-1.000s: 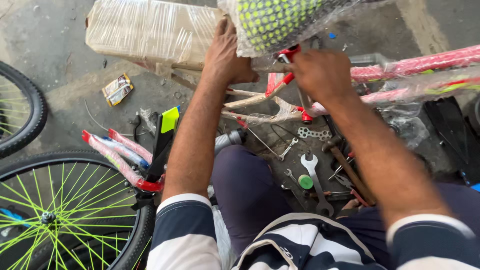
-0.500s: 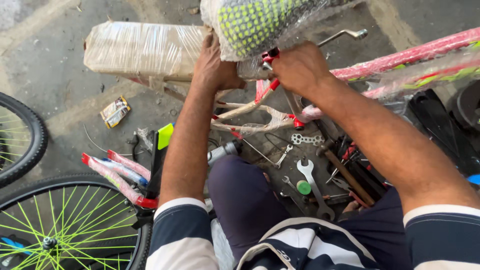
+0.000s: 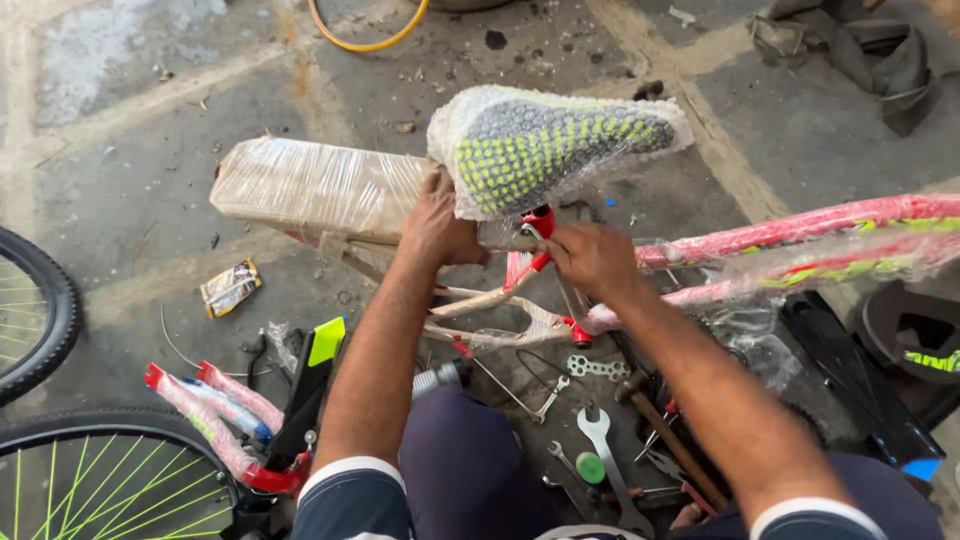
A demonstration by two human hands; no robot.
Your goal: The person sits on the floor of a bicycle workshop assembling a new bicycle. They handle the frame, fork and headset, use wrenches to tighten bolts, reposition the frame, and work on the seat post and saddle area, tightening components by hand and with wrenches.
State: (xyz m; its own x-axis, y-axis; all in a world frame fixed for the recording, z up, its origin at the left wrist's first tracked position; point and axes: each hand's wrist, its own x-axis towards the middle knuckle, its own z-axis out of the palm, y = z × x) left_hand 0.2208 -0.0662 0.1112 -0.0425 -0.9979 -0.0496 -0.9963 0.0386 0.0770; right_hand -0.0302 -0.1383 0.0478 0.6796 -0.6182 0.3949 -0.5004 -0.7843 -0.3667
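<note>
Fingers of the left hand (image 3: 435, 228) curl around the underside of the plastic-wrapped saddle (image 3: 545, 145), grey with yellow-green studs; the right hand (image 3: 592, 262) clenches the red clamp (image 3: 540, 225) just below it, on the red bicycle frame (image 3: 800, 240) sleeved in clear film. Nearer, steel wrenches (image 3: 600, 440) and a wooden-handled hammer (image 3: 670, 440) lie scattered on the concrete floor (image 3: 120, 150), beside a wheel with neon-green spokes (image 3: 100, 490). A small crumpled yellow wrapper (image 3: 230, 287) lies left. Behind the saddle sits a cardboard-brown bundle in shiny wrap (image 3: 315, 188).
</note>
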